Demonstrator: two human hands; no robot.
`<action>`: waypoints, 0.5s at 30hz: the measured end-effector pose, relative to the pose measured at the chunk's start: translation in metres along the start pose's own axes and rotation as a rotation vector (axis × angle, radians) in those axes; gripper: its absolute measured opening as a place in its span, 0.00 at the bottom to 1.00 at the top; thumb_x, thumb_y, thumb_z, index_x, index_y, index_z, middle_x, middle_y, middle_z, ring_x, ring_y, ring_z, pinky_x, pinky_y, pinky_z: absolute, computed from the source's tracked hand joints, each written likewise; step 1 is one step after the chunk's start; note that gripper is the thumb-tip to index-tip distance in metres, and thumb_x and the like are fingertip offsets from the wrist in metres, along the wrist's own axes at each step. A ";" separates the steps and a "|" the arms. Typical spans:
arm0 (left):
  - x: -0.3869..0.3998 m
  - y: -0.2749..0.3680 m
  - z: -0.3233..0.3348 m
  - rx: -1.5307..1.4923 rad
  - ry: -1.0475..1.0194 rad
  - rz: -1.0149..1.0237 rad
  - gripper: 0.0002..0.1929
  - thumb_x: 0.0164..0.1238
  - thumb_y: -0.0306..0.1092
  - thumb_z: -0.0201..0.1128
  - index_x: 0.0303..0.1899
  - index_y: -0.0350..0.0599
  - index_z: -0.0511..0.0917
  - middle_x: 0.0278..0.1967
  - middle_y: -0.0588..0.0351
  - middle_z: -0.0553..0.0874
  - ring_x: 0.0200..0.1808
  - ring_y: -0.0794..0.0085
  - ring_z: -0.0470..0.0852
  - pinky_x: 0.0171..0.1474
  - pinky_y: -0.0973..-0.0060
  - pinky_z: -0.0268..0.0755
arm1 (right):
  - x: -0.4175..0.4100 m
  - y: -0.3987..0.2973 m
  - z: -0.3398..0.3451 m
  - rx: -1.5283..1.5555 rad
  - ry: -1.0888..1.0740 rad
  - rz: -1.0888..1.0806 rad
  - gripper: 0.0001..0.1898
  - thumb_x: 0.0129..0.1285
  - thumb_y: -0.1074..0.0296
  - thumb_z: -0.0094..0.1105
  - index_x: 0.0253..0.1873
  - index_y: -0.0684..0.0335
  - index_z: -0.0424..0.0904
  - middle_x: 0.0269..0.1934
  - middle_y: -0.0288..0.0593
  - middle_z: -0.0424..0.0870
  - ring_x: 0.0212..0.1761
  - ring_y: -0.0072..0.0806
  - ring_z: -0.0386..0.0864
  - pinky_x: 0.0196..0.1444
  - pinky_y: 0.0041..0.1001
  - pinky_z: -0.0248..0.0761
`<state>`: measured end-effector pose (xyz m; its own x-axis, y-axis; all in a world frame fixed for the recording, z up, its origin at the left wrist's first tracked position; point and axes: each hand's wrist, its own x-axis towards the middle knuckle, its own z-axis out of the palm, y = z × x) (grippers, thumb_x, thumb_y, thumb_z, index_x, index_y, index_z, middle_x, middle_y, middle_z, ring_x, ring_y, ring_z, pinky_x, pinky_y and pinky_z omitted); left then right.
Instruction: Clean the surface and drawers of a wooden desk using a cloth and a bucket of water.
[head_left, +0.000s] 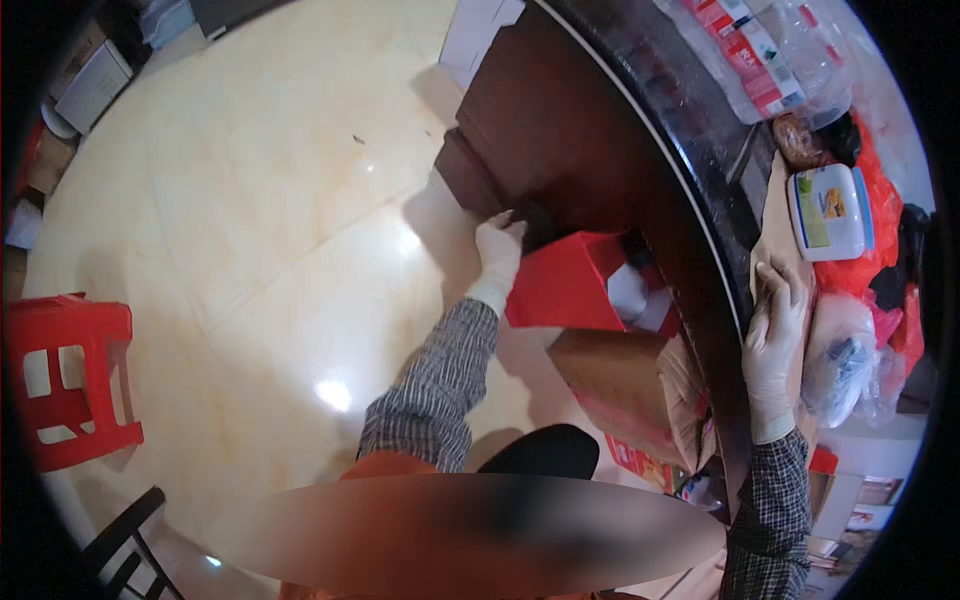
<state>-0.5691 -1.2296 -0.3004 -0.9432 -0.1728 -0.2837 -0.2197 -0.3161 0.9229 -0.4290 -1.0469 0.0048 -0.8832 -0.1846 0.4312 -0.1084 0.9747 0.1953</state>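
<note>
My left hand (500, 251), in a white glove, reaches down beside a dark wooden cabinet (570, 127), its fingers curled at a dark thing in the shadow there; whether it grips it cannot be told. Just right of that hand stands a red box (562, 285) with white material inside. My right hand (776, 337), gloved too, rests on a brown cardboard sheet (765, 225) on the black countertop (675, 112), fingers slightly bent. A white plastic tub (829, 212) with a blue lid lies beyond its fingertips.
A cardboard box (637, 390) stands beside the red box. Plastic bags (840, 360) and wrapped packs (750, 60) crowd the counter. A red plastic stool (82, 382) is on the tiled floor at left, near a black chair (124, 532). White board (476, 37) leans at the cabinet's far end.
</note>
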 end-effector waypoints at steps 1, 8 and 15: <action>-0.011 0.029 -0.004 0.048 -0.014 0.089 0.15 0.56 0.20 0.61 0.47 0.32 0.82 0.44 0.48 0.87 0.43 0.70 0.85 0.51 0.73 0.75 | -0.005 0.002 0.006 -0.003 -0.022 0.027 0.17 0.58 0.84 0.46 0.52 0.67 0.76 0.56 0.55 0.74 0.59 0.48 0.72 0.63 0.36 0.65; -0.005 0.102 0.038 0.128 0.024 0.976 0.15 0.42 0.17 0.64 0.37 0.41 0.80 0.49 0.48 0.75 0.53 0.48 0.72 0.58 0.60 0.66 | 0.004 -0.010 0.003 0.102 0.022 0.026 0.18 0.56 0.87 0.45 0.51 0.68 0.76 0.56 0.55 0.74 0.58 0.48 0.73 0.62 0.36 0.67; 0.042 0.064 0.051 -0.139 0.229 0.663 0.30 0.58 0.19 0.59 0.65 0.45 0.64 0.64 0.47 0.67 0.68 0.57 0.65 0.68 0.67 0.58 | 0.007 -0.014 0.000 0.091 -0.014 0.037 0.17 0.58 0.88 0.45 0.51 0.68 0.75 0.56 0.55 0.74 0.58 0.48 0.73 0.60 0.35 0.69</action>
<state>-0.6358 -1.2098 -0.2404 -0.7879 -0.5563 0.2640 0.4301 -0.1903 0.8825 -0.4335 -1.0619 0.0054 -0.8936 -0.1473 0.4239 -0.1160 0.9883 0.0988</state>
